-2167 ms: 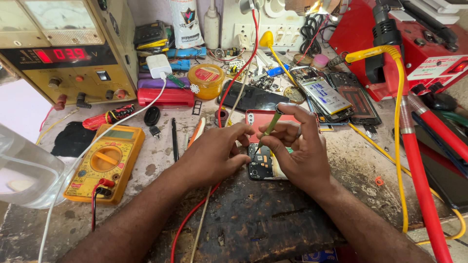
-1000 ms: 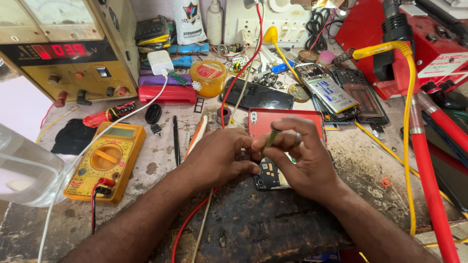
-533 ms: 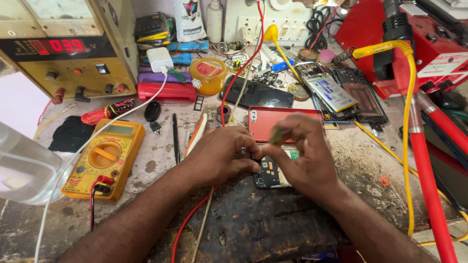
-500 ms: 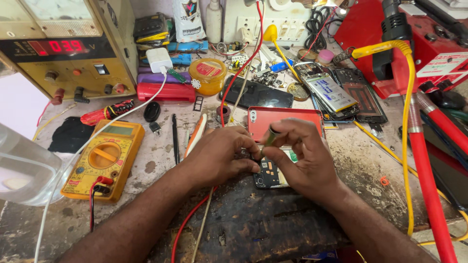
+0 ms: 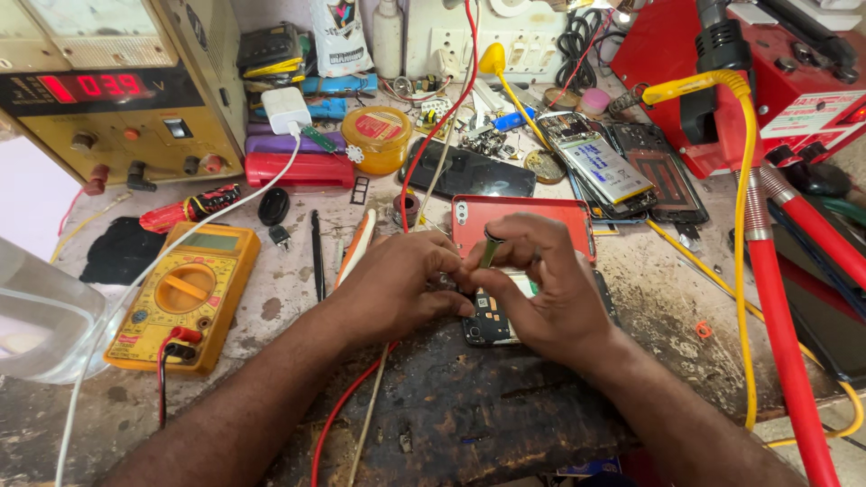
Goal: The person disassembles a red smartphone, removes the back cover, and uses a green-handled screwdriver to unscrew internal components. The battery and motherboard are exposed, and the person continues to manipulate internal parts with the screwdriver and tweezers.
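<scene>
An opened phone [image 5: 490, 320] with its circuit board showing lies on the worn bench, mostly covered by both hands. My right hand [image 5: 541, 293] pinches a thin dark-and-green tool [image 5: 488, 248], held nearly upright with its tip down on the board. My left hand [image 5: 397, 284] rests on the phone's left edge, fingertips pressing next to the tool tip. A red phone back cover [image 5: 523, 216] lies just behind the hands.
A yellow multimeter [image 5: 185, 293] sits left, a power supply with a red display [image 5: 108, 90] at back left. Other phones and parts [image 5: 604, 167] lie behind. A red hot-air station [image 5: 776, 81] stands right; red and yellow cables [image 5: 749, 252] run down the right side.
Both hands have stayed on the phone with only small shifts. The tool in my right hand has gone from slanted to more upright.
</scene>
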